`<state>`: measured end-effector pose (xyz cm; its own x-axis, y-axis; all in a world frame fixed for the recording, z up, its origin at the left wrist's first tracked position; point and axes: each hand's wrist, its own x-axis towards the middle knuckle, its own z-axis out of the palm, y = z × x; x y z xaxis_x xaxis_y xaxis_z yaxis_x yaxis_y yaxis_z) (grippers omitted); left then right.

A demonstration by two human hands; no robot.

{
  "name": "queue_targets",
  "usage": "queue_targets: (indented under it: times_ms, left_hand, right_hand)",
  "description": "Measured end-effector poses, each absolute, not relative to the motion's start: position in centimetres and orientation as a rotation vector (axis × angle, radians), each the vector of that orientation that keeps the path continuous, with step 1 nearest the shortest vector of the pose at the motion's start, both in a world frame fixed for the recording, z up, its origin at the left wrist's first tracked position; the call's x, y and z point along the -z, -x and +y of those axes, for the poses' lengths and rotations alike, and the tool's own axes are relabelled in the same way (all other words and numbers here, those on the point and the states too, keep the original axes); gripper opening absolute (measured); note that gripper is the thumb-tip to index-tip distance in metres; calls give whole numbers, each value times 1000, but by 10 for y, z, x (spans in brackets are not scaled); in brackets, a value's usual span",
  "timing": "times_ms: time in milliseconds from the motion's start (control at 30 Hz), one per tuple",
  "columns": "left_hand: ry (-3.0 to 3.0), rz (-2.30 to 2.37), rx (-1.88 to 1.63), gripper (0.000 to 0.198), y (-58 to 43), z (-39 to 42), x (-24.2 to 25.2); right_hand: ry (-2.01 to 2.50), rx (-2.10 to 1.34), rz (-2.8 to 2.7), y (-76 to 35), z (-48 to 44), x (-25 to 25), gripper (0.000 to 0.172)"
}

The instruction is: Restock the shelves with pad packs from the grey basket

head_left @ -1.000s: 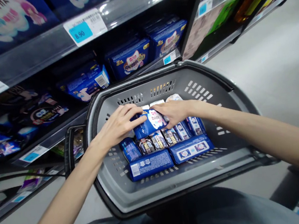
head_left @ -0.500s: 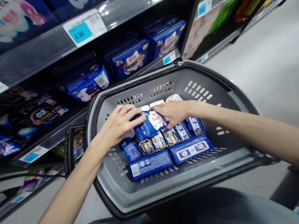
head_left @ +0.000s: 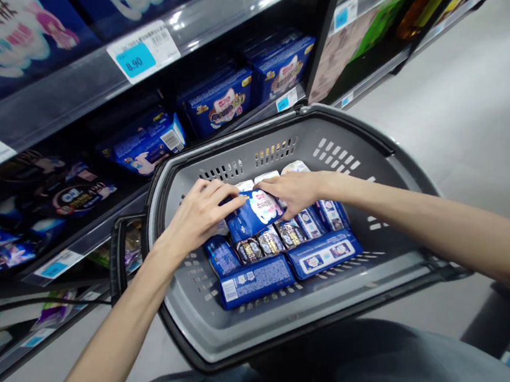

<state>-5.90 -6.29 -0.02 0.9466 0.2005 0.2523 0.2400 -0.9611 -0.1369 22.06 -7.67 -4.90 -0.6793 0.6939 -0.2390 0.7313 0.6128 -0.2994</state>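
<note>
Inside the grey shopping basket (head_left: pixel 263 329), a blue pack of sanitary pads (head_left: pixel 253 216) is held between both of my hands. My left hand (head_left: pixel 206 212) grips its left end with bent fingers. At its right end my right hand (head_left: pixel 295 192) is closed, the thumb at the upper edge. Beneath and in front of it stand several dark packs (head_left: pixel 270 242) in a row. Two blue packs, one on the left (head_left: pixel 257 280) and one on the right (head_left: pixel 325 253), lie along the near side. White-topped packs (head_left: pixel 267 177) show partly behind my hands.
Shelves with blue packs (head_left: pixel 220 102) run along the back and left, under a price-tagged shelf edge (head_left: pixel 143 51). A black handle (head_left: pixel 114 258) sticks out at the basket's left. Pale floor (head_left: pixel 481 101) extends to the right, and my knees are close below the basket.
The held pack has shifted very slightly left, and the fingers of my left hand have moved a little on it. Otherwise the basket and its contents look the same.
</note>
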Motion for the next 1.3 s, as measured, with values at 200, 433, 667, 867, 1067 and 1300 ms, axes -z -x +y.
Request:
queue_targets:
  times_ms: [200, 433, 667, 867, 1067, 1300]
  left_hand:
    - [2937, -369, 372, 54, 59, -63, 0]
    - [3023, -354, 501, 54, 60, -60, 5]
    - [3065, -338, 483, 64, 60, -60, 7]
    - [3048, -326, 497, 63, 60, -60, 6]
    - [3077, -311, 475, 68, 61, -60, 6]
    - [3063, -318, 488, 68, 61, -60, 6]
  right_hand:
    - [-1214, 570, 2726, -219, -77, 47, 90]
    - [-1212, 575, 2726, -220, -77, 49, 91]
    - [-1202, 567, 2723, -220, -77, 54, 92]
    - [-1191, 575, 2715, -221, -76, 54, 93]
    - [-1184, 683, 2727, -222, -75, 49, 93]
    - [-1166, 859, 2795, -226, -72, 49, 84]
